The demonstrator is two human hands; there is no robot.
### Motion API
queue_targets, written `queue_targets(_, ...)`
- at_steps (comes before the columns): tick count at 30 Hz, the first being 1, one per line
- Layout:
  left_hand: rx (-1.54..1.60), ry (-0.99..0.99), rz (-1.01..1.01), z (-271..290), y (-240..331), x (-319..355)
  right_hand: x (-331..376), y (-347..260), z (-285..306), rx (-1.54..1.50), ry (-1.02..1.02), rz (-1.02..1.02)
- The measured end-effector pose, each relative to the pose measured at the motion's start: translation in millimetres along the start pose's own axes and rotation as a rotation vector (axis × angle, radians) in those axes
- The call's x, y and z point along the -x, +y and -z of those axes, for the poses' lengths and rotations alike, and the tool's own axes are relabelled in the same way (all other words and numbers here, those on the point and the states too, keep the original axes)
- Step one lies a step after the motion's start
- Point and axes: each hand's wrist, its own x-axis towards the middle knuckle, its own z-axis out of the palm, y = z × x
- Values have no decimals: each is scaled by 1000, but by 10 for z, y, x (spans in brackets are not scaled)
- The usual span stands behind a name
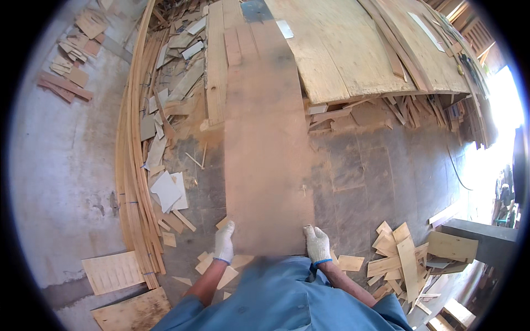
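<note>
A long reddish-brown wooden board (268, 143) stretches away from my body toward the workbench. Both hands wear white knit gloves with blue cuffs. At the board's near left corner my left hand (223, 241) is closed on the edge, its fingers partly hidden underneath. On the opposite edge, my right hand (317, 244) grips the near right corner with the thumb on top. The board's far end overlaps the left part of the workbench (337, 55), where narrow strips of similar colour lie by it.
Long thin wood strips (134, 138) stand bundled along the left wall. White and wooden offcuts (165, 190) litter the floor beside them. A pile of plywood scraps (402, 256) lies to my right, near a grey beam-like object (483, 240). More scraps sit beneath the workbench.
</note>
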Motion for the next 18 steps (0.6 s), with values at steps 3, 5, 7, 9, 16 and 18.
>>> queue_targets(3, -91, 62, 20, -156, 47, 308, 135, 24, 115, -35, 39, 10)
queue_targets(5, -25, 66, 13, -126, -292, 312, 218, 34, 192, -63, 55, 20)
queue_targets(7, -7, -1, -7, -174, -359, 352, 198, 221, 262, -46, 43, -1)
queue_targets(9, 73, -64, 63, -361, -18, 491, 172, 325, 330, -26, 51, -10)
queue_targets(16, 170, -77, 175, -557, 14, 523, 85, 75, 481, -20, 73, -40)
queue_targets(18, 64, -82, 126, -506, -1, 458, 49, 80, 475, -9, 85, -41)
